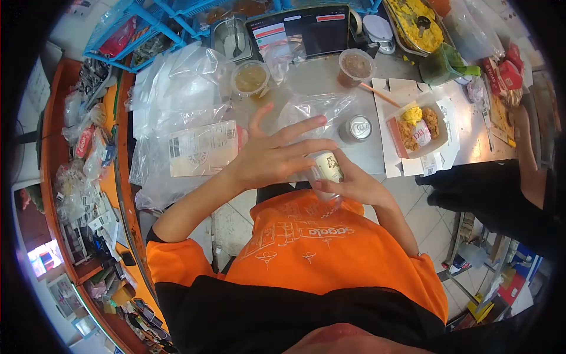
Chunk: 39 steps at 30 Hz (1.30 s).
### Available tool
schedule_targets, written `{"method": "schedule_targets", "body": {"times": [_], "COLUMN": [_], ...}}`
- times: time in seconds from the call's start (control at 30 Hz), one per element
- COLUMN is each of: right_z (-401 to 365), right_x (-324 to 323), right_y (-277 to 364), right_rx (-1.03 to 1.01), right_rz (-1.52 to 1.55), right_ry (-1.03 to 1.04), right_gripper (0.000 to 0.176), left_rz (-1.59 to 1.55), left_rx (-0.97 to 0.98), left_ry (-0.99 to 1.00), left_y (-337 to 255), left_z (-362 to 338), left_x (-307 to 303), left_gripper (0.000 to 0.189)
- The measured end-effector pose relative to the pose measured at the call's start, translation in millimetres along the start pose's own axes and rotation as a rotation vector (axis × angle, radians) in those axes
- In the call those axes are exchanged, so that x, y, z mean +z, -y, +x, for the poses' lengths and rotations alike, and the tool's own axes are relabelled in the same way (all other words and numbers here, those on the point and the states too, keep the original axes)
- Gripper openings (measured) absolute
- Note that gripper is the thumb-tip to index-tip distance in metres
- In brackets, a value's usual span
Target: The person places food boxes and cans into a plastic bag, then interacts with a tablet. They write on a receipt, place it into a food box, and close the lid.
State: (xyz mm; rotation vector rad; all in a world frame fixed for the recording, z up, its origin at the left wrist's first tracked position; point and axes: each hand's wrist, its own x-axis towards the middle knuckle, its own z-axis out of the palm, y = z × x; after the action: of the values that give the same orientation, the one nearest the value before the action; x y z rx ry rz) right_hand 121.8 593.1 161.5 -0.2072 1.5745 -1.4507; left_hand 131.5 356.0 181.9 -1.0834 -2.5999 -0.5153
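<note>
My right hand [356,184] is wrapped round a pale can [328,167] with a dark print, held close in front of my orange shirt. Clear plastic shows along the can's lower side. My left hand [280,152] is open, its fingers spread and reaching across towards the can, with the fingertips overlapping its upper left side in this view. A silver-topped can [356,128] stands upright on the metal table just beyond my right hand. Behind my left hand lies a clear plastic bag [318,112]. To its left, a printed paper packet [202,150] lies on clear plastic.
An open takeaway box [407,147] with fried food stands at the right. Two lidded cups, one yellowish [250,79] and one brown [356,68], stand before a tablet [299,34]. A tray of yellow food [416,26] is at the back. Another person's arm [526,156] shows at far right.
</note>
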Motion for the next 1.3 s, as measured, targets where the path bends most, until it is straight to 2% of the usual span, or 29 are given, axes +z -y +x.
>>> {"method": "schedule_targets", "body": {"times": [0.1, 0.3, 0.37, 0.5, 0.57, 0.7, 0.8, 0.87, 0.9, 1.0, 1.03, 1.07, 1.1, 1.13, 1.17, 1.2, 1.27, 1.3], "right_z": [7.7, 7.9, 5.7, 14.9, 18.8, 17.0, 30.1, 32.0, 32.4, 27.5, 19.6, 13.6, 12.1, 11.7, 11.5, 12.4, 18.6, 20.7], "right_x": [0.3, 4.2, 2.8, 1.6, 3.0, 10.1, 11.4, 12.7, 13.9, 10.4, 2.5, -2.2, -3.5, -5.3, -6.5, -3.9, 9.1, 13.9], "right_y": [-10.1, -6.7, -1.9, -17.1, -22.3, -13.7, -33.1, -32.9, -33.6, -33.2, -32.9, -31.6, -28.7, -24.6, -20.3, -13.9, -2.9, -4.9], "right_rx": [-0.052, -0.091, 0.001, -0.107, -0.119, 0.003, -0.12, -0.085, -0.084, -0.17, -0.144, -0.114, -0.112, -0.141, -0.17, -0.167, -0.168, -0.17], "right_rz": [-0.073, -0.064, 0.015, -0.045, 0.01, 0.119, 0.172, 0.304, 0.3, 0.208, 0.337, 0.466, 0.468, 0.343, 0.216, 0.214, 0.145, 0.146], "right_ry": [0.004, 0.008, 0.032, 0.008, 0.024, 0.016, -0.02, -0.09, -0.086, -0.142, -0.153, -0.164, -0.167, -0.171, -0.172, -0.169, -0.081, -0.08], "right_gripper": [0.076, 0.075, 0.074, 0.074, 0.072, 0.07, 0.066, 0.065, 0.065, 0.066, 0.068, 0.071, 0.071, 0.072, 0.073, 0.073, 0.077, 0.077], "left_rz": [0.058, -0.093, -0.071, 0.009, 0.102, 0.106, 0.107, 0.11, 0.113, -0.13, -0.265, -0.283, -0.296, -0.299, -0.429, -0.555, -0.466, -0.45], "left_rx": [0.005, -0.041, -0.045, -0.024, 0.078, 0.117, 0.094, -0.036, -0.04, -0.349, -0.483, -0.705, -0.926, -0.924, -1.16, -1.384, -0.751, -0.677], "left_ry": [0.037, 0.086, 0.105, 0.089, -0.042, 0.006, -0.035, -0.064, -0.066, 0.202, 0.296, 0.547, 0.801, 0.803, 0.587, 0.352, -0.24, -0.241], "left_y": [3.0, 0.2, 1.0, 0.1, 2.6, 6.0, 3.5, -7.2, -12.0, -22.0, -28.4, -43.7, -54.1, -55.0, -57.9, -61.8, -62.4, -62.0], "left_z": [-3.7, 1.4, 1.4, -0.5, -4.8, -9.0, -13.9, -23.4, -29.3, -77.5, -103.8, -131.5, -148.3, -145.9, -138.7, -128.4, -75.4, -52.8], "left_x": [3.9, -4.3, -3.8, 8.0, 18.2, 22.3, 29.4, 35.2, 25.1, -20.3, -29.2, -33.6, -35.1, -35.2, -35.1, -34.8, -24.8, -16.5], "left_gripper": [0.013, 0.027, 0.06, 0.054, 0.047, 0.047, 0.047, 0.036, 0.036, 0.015, 0.014, 0.014, 0.016, 0.016, 0.018, 0.021, 0.028, 0.029]}}
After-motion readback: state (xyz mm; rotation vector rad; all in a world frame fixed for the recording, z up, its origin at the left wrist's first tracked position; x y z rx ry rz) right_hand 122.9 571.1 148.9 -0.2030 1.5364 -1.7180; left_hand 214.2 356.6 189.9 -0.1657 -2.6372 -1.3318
